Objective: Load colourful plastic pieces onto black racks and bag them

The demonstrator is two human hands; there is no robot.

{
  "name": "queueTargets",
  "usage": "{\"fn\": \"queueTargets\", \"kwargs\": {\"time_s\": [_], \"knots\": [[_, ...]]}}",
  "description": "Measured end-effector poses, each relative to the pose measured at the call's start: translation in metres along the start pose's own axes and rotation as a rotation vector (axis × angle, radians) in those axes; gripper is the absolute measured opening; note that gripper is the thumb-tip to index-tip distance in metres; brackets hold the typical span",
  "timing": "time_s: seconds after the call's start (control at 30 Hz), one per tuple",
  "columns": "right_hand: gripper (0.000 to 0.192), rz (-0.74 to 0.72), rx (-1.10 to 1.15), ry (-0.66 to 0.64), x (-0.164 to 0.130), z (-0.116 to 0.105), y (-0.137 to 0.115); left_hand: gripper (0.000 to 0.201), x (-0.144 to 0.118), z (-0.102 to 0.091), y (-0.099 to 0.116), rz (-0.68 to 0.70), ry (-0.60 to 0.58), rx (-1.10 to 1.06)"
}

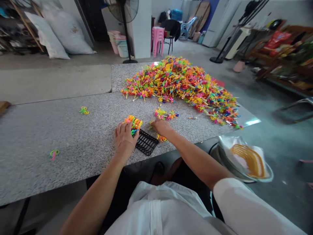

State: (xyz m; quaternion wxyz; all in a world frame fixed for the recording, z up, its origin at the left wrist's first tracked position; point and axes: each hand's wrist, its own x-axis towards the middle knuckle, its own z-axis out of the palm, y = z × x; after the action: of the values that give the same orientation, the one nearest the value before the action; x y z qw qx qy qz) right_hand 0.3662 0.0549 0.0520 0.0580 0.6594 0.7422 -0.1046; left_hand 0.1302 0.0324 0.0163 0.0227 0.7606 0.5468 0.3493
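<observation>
"How many trays?"
"One black grid tray (148,143), near the table's (80,140) front edge, colourful pieces (133,121) at its far-left end."
"Hands?"
"Two. The left hand (125,138) curves round that end; I can't tell if it grips. The right hand (162,127) has fingertips at one yellowish piece (151,122); whether pinched, I can't tell."
"Others?"
"Two clumps (84,110) left, one heap (181,81) beyond."

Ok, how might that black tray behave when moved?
The black tray looks thin-barred and open, so probably light and easy to slide. Its straight edges suggest it's fairly stiff. Colorful pieces crowd its far-left end by the left hand, so it may lift unevenly.
</observation>
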Motion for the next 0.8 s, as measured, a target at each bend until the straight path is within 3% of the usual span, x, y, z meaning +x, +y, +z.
{"fn": "queueTargets", "kwargs": {"time_s": [0.13, 0.23, 0.33, 0.43, 0.57, 0.8], "knots": [[0.037, -0.095, -0.029, 0.065, -0.007, 0.003, -0.006, 0.057, 0.000, -0.008, -0.009, 0.048, -0.029, -0.020], [0.040, 0.075, 0.041, 0.171, -0.013, 0.009, -0.014, 0.059, -0.005, -0.018, -0.026, 0.101, 0.025, -0.065], [0.047, 0.248, 0.105, 0.127, -0.016, 0.015, -0.021, 0.056, -0.013, -0.025, -0.048, 0.145, 0.039, -0.122], [0.037, 0.263, 0.123, 0.056, -0.014, 0.016, -0.023, 0.051, -0.020, -0.025, -0.067, 0.107, 0.012, -0.193], [0.031, 0.299, 0.186, 0.080, -0.013, 0.016, -0.019, 0.055, -0.027, -0.018, -0.078, 0.035, -0.025, -0.301], [0.018, 0.380, 0.700, 0.229, -0.024, 0.029, -0.024, 0.059, -0.030, -0.013, -0.077, -0.001, -0.067, -0.345]]}}
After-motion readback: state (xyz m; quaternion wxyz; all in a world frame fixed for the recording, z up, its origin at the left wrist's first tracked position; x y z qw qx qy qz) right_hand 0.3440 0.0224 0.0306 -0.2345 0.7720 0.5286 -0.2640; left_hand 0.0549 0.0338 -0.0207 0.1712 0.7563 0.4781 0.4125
